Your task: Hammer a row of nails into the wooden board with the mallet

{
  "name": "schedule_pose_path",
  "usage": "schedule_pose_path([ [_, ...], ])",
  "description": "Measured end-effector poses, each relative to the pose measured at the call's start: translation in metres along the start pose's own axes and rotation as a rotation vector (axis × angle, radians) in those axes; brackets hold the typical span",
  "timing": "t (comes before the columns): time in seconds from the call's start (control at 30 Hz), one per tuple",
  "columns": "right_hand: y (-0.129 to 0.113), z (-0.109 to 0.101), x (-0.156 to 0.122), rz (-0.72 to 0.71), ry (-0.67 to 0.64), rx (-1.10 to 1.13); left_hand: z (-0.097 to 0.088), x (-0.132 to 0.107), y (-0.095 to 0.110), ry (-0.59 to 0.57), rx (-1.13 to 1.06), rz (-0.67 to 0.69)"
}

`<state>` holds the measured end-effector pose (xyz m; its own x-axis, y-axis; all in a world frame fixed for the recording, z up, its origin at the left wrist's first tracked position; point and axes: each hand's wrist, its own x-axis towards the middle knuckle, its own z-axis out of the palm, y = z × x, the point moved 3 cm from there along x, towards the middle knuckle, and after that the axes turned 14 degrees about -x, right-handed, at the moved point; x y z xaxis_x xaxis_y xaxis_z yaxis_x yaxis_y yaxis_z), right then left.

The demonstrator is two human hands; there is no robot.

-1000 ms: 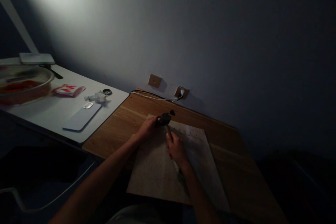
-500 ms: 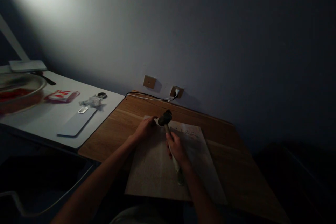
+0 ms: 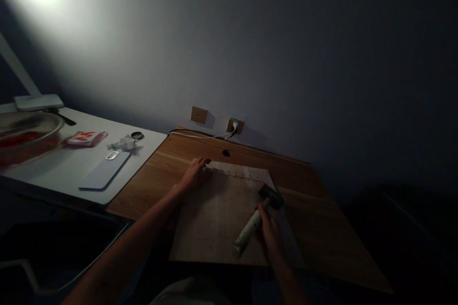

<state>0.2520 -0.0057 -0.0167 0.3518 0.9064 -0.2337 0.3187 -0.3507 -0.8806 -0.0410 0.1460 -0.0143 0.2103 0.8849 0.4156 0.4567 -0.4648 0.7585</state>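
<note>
My right hand [image 3: 269,233] is closed round the pale, worn handle of a hammer [image 3: 246,232]. The hammer's dark head hangs over the right side of a flat wooden board [image 3: 203,228]. My left hand [image 3: 195,174] rests at the board's far left corner, its fingers curled together. Whatever they pinch, if anything, is too small and dark to make out. A row of small nails [image 3: 235,174] runs along the board's far edge, to the right of my left hand.
The board lies on a wooden tabletop [image 3: 150,190]. Adjoining it on the left is a white table [image 3: 157,140], with a large bowl [image 3: 53,126], a grey phone-like slab [image 3: 103,171], a crumpled wrapper [image 3: 125,144] and a lamp base [image 3: 38,102]. Cables [image 3: 200,135] run to a wall socket [image 3: 235,126].
My right hand has swung the hammer away from the board's far left, right and toward me. My left hand stays at the far left corner. The view has tilted slightly.
</note>
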Motion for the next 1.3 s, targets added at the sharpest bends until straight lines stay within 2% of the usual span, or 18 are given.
schedule_pose_path([
  [0.1, -0.001, 0.000, 0.000, 0.109, 0.021, 0.021, -0.008, -0.013, 0.010, 0.033, 0.091, 0.071],
  [0.27, -0.012, 0.003, -0.008, -0.058, -0.075, -0.040, -0.025, -0.059, 0.021, -0.002, 0.211, 0.115],
  [0.4, -0.005, 0.003, -0.006, -0.093, -0.092, -0.173, -0.039, -0.100, 0.033, -0.017, 0.282, 0.090],
  [0.47, -0.002, 0.000, -0.003, -0.146, -0.033, -0.261, -0.045, -0.117, 0.037, -0.011, 0.329, 0.066],
  [0.57, 0.000, -0.010, -0.003, -0.304, 0.125, -0.446, -0.050, -0.135, 0.044, -0.010, 0.380, 0.039],
  [0.77, 0.011, -0.037, -0.022, -0.755, 0.387, -0.745, -0.039, -0.145, 0.062, -0.014, 0.357, 0.074],
  [0.83, 0.019, -0.045, -0.028, -0.826, 0.435, -0.825, -0.034, -0.142, 0.067, -0.019, 0.348, 0.071],
  [1.0, 0.038, -0.073, -0.023, -0.845, 0.537, -0.986, -0.009, -0.119, 0.082, -0.113, 0.262, 0.116],
  [1.17, 0.059, -0.127, 0.004, -0.838, 0.654, -1.000, 0.046, -0.087, 0.103, -0.295, 0.137, 0.170],
  [1.3, 0.081, -0.173, 0.028, -0.754, 0.709, -0.998, 0.097, -0.068, 0.126, -0.394, 0.058, 0.146],
])
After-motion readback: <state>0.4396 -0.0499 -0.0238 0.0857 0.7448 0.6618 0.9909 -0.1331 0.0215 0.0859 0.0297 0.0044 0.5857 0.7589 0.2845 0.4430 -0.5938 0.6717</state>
